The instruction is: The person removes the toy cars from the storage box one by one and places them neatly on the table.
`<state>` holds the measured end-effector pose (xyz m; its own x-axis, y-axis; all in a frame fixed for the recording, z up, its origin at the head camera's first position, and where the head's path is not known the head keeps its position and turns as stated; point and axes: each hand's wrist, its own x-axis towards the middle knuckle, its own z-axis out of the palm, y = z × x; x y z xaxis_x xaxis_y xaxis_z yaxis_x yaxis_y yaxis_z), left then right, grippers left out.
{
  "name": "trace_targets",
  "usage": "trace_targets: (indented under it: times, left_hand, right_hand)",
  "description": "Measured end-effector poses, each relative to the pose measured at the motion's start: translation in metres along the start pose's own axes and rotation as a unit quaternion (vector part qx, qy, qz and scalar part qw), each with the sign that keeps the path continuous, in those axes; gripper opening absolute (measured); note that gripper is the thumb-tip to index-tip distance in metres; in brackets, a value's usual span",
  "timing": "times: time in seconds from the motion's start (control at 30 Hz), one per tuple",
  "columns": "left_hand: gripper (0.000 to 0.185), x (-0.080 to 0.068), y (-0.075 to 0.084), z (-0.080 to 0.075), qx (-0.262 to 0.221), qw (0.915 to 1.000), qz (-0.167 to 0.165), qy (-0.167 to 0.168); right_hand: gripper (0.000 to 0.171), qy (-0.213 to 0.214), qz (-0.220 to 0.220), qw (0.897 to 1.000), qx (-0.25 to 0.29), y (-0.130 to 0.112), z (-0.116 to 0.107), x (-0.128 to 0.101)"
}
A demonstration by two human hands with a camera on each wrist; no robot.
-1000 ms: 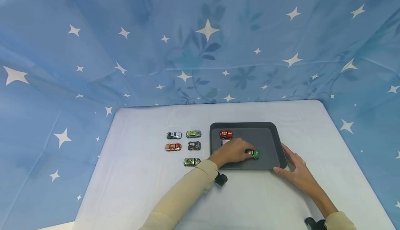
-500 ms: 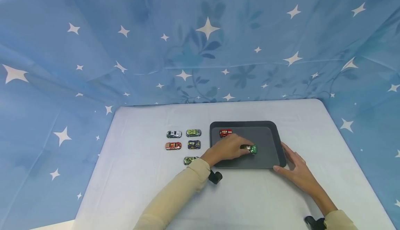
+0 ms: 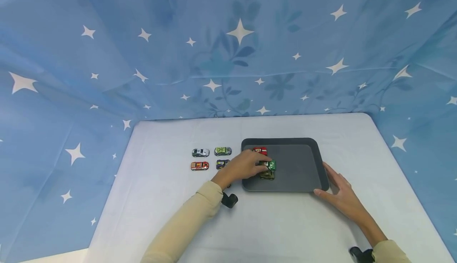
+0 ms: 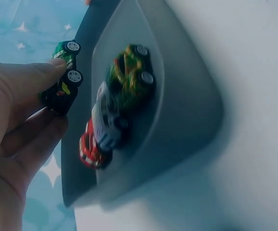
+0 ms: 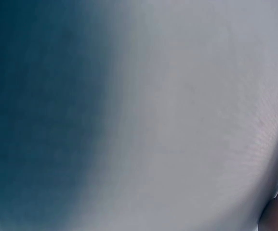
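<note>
Here the left hand (image 3: 244,166) is pinching a green toy car (image 4: 61,72) between curled fingers (image 4: 41,77), just above the grey tray (image 3: 303,183); the right hand (image 3: 339,195), fingers straight and relaxed, is resting against the tray's near right corner on the bench (image 3: 160,199).

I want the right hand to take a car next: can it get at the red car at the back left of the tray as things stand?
Probably not cleanly. The right hand rests at the tray's front right corner, and the left hand, gripping the green car, lies across the way to the red car.
</note>
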<state>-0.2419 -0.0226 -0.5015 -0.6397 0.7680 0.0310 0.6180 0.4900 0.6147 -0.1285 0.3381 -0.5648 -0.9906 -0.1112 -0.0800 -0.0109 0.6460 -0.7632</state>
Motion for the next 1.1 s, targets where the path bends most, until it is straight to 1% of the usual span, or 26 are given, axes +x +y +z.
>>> trace_targets:
  times: [0.1,0.3,0.4,0.5,0.7,0.87,1.1]
  left_hand:
    - [0.035,-0.008,-0.004,-0.005,-0.006,0.9999,-0.013,0.0]
    - [0.035,-0.027,-0.011,-0.016,0.002,0.9989,-0.046,0.002]
    - [0.035,-0.038,-0.015,-0.022,-0.002,0.9978,-0.067,0.002]
    - [0.034,-0.048,-0.019,-0.027,0.003,0.997,-0.077,0.006]
    - [0.034,-0.068,-0.029,-0.034,0.007,0.9964,-0.083,0.015]
    - [0.034,-0.084,-0.036,-0.038,0.003,0.9955,-0.09,0.028]
    - [0.034,-0.103,-0.044,-0.044,0.002,0.9952,-0.085,0.047]
  right_hand:
    - [0.101,-0.001,-0.001,1.0,0.005,0.0,0.001,0.0]
    - [0.101,-0.003,-0.005,1.0,0.015,0.001,0.003,0.0]
    - [0.101,-0.004,-0.006,1.0,0.016,0.001,0.003,0.0]
    - [0.101,-0.002,-0.008,1.0,0.01,0.001,0.003,-0.001]
    - [0.102,0.0,-0.016,1.0,0.008,0.002,0.002,0.0]
    - [0.102,0.001,-0.011,1.0,0.004,0.002,0.001,0.001]
    - [0.102,-0.005,-0.001,1.0,0.008,0.003,0.001,0.001]
